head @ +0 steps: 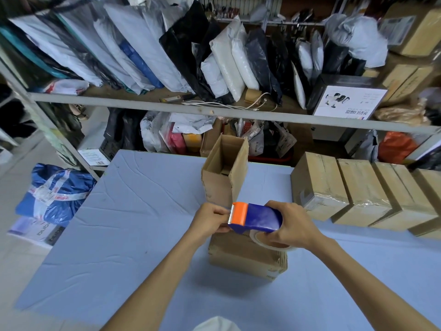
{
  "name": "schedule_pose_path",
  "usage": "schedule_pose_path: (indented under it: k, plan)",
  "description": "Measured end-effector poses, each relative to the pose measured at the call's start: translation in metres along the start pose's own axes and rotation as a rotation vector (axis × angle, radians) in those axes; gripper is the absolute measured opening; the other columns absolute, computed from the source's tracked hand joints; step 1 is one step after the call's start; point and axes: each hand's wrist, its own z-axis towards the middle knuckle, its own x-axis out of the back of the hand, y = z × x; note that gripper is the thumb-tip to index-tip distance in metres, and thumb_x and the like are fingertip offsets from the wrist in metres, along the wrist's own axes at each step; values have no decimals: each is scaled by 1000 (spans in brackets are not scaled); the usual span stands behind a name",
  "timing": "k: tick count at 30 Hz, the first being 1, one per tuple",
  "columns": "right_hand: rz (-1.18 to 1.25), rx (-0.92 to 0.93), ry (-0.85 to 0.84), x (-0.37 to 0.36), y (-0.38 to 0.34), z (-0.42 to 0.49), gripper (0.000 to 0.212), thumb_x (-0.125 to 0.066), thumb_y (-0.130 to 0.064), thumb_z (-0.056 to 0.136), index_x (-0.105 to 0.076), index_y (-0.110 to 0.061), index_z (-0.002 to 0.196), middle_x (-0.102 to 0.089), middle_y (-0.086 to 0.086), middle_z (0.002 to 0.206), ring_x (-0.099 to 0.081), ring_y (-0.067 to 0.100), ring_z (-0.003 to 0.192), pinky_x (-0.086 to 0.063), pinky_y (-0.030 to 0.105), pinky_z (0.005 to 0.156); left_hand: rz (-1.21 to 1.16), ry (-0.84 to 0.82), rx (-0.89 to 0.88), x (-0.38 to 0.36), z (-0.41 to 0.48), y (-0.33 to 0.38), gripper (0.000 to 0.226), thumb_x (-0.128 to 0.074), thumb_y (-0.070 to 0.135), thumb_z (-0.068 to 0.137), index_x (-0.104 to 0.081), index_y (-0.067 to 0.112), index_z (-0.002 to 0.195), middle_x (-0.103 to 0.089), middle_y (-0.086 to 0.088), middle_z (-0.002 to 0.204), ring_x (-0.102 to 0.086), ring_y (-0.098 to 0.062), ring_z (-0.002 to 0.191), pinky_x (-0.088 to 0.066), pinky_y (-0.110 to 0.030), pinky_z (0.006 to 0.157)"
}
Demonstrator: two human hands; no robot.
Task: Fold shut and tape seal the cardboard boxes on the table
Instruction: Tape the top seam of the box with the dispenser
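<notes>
A blue tape dispenser (259,218) with an orange blade guard and a clear tape roll hangs above a closed cardboard box (245,256) near the table's front middle. My right hand (290,224) grips the dispenser's body and roll from the right. My left hand (211,219) pinches at the toothed orange end, fingers closed on the tape end there. Behind them an open cardboard box (224,173) stands upright with its flaps raised. A row of taped boxes (362,192) lines the right side of the table.
The table has a light blue cloth (133,223). Behind it runs a metal shelf rail (191,108) with many bagged parcels above and bags and cartons below. A blue bundle (57,192) lies on the floor at left.
</notes>
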Motion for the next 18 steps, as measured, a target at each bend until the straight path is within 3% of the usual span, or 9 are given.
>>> schedule_pose_path:
  k: [6,12,18]
  plan:
    - [-13,4,1,-1,0,0,62,-77,-51,63,-56,-26,116,-67,-13,102,-56,4,84,-39,6,68,252,152,-66,-7,5,-3,11,-69,19,90,-64,21,80,-67,4,83,-66,-7,72,-51,-15,53]
    - [-26,-2,26,0,-1,-4,63,-72,-56,61,-57,-26,115,-67,-13,102,-58,5,84,-35,4,66,155,155,26,-5,9,-6,5,-69,16,89,-66,17,86,-67,2,76,-68,-9,65,-47,-12,46]
    - [6,34,-14,3,-6,-2,68,-67,-65,63,-52,-30,119,-62,-22,105,-60,6,91,-40,4,70,194,145,82,-2,10,-4,6,-64,17,93,-66,13,97,-66,-3,88,-65,-8,66,-48,-13,45]
